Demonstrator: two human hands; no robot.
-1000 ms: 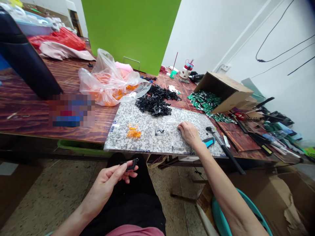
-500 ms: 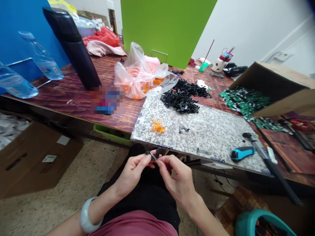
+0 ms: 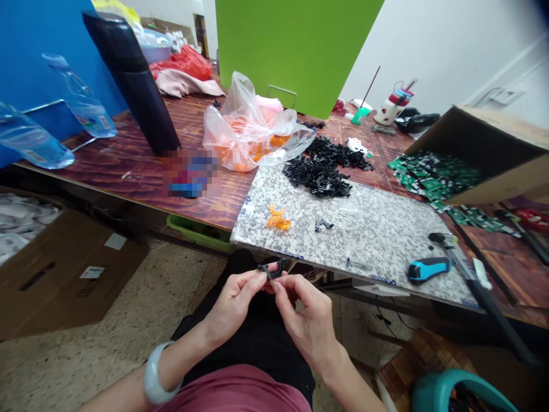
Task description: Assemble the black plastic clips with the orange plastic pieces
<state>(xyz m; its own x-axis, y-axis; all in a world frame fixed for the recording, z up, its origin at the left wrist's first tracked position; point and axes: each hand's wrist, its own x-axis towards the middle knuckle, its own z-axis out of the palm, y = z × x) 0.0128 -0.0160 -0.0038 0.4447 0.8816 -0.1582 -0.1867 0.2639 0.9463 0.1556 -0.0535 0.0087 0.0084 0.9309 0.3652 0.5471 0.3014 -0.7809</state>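
A small black plastic part (image 3: 274, 271) is pinched in front of my lap, just off the near edge of the stone-patterned board (image 3: 386, 252). My left hand (image 3: 240, 294) grips it from the left with thumb and fingers. From the other side, my right hand (image 3: 300, 306) closes thumb and forefinger at its near end; whether a thin piece sits between those fingertips is too small to tell. On the board lie several orange clips (image 3: 278, 218), a couple of small black pieces (image 3: 323, 225) and a heap of black plastic parts (image 3: 321, 171).
A blue-and-black cutter (image 3: 429, 269) and a black-handled hammer (image 3: 480, 289) lie at the board's right. Green circuit boards (image 3: 429, 174) spill from a cardboard box (image 3: 497, 131). A plastic bag (image 3: 244, 137) of orange parts, a dark flask (image 3: 132, 80) and water bottles (image 3: 88, 109) stand behind. A teal bucket (image 3: 433, 389) sits lower right.
The view has shifted slightly, so the scene sits a little further right. The black part has turned slightly between my fingers, and the pale sliver seen at my right fingertips no longer shows clearly.
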